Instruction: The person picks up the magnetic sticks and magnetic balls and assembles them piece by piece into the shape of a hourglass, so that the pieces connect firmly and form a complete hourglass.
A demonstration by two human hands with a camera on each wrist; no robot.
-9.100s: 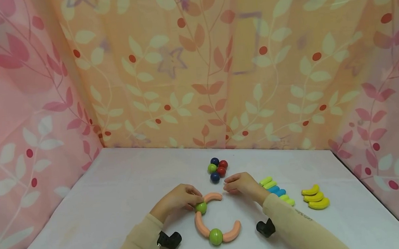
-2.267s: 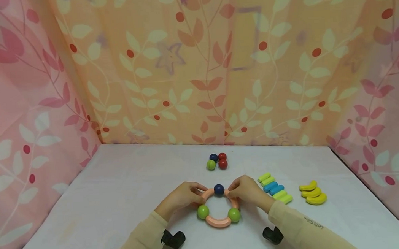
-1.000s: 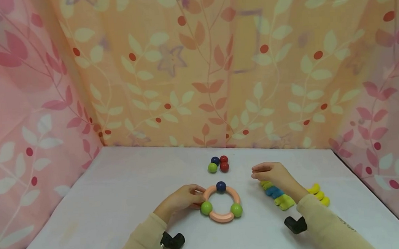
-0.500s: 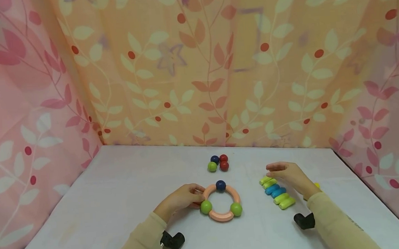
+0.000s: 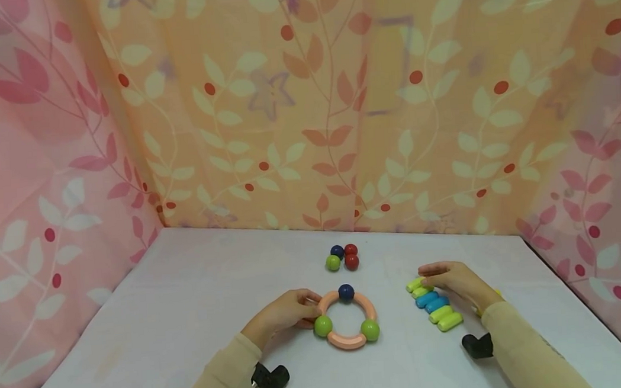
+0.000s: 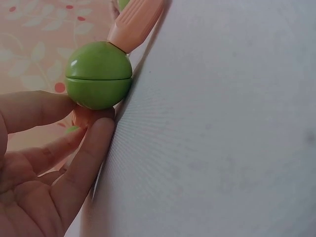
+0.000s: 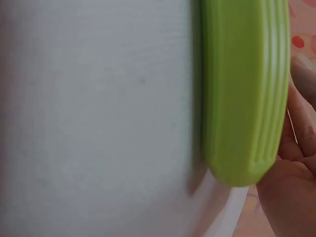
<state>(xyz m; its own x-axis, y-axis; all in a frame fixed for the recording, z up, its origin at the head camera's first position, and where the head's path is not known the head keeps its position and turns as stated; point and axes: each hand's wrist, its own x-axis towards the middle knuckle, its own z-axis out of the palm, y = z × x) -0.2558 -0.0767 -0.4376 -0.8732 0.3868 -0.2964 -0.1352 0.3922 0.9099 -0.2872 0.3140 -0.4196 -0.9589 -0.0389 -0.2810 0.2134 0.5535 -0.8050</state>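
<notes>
A ring of three peach curved pieces (image 5: 347,340) joined by two green balls (image 5: 370,330) and a dark blue ball (image 5: 346,292) lies on the table. My left hand (image 5: 283,314) pinches its left side; in the left wrist view the thumb and a finger (image 6: 94,158) are around the peach part next to a green ball (image 6: 98,74). My right hand (image 5: 460,283), fingers extended, is over the far end of a row of light green and blue curved pieces (image 5: 428,300). A grooved green piece (image 7: 242,94) fills much of the right wrist view; any contact there is unclear.
Behind the ring sit several loose balls: a dark blue ball (image 5: 337,251), a green ball (image 5: 333,263) and two red balls (image 5: 352,262). Yellow curved pieces (image 5: 478,311) are mostly hidden behind the right forearm. Patterned cloth (image 5: 285,130) surrounds the white table (image 5: 198,284).
The dark blue ball and peach pieces came together into a full ring. My right hand let go of the ring and moved right to the green and blue row; the left stayed on the ring.
</notes>
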